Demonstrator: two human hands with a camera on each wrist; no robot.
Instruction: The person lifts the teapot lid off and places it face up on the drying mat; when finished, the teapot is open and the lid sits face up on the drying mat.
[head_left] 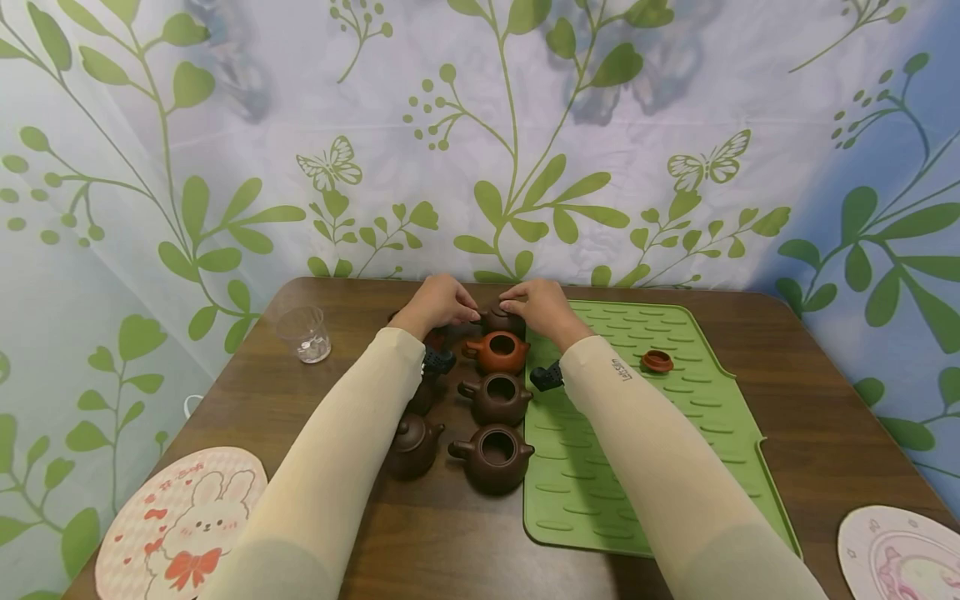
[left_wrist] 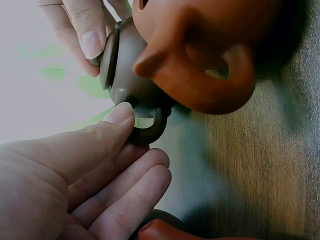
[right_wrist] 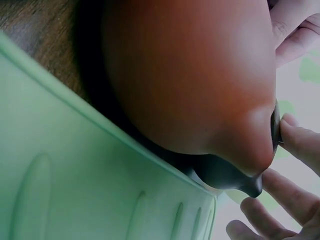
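Left hand (head_left: 441, 302) pinches the handle (left_wrist: 152, 131) of the far dark teapot (left_wrist: 134, 67), probably to steady it while the right hand (head_left: 546, 308) grips the lid (left_wrist: 108, 67). Pot's smack between both hands, orange teapot (head_left: 495, 361) just on their near side.

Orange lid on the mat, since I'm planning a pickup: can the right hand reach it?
Probably yes, once the right hand leaves the dark lid; only green mat shows between hand and orange lid.

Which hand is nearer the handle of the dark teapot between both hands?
Left. The left hand pinches the handle itself; the right hand is farther from it, at the lid of the teapot.
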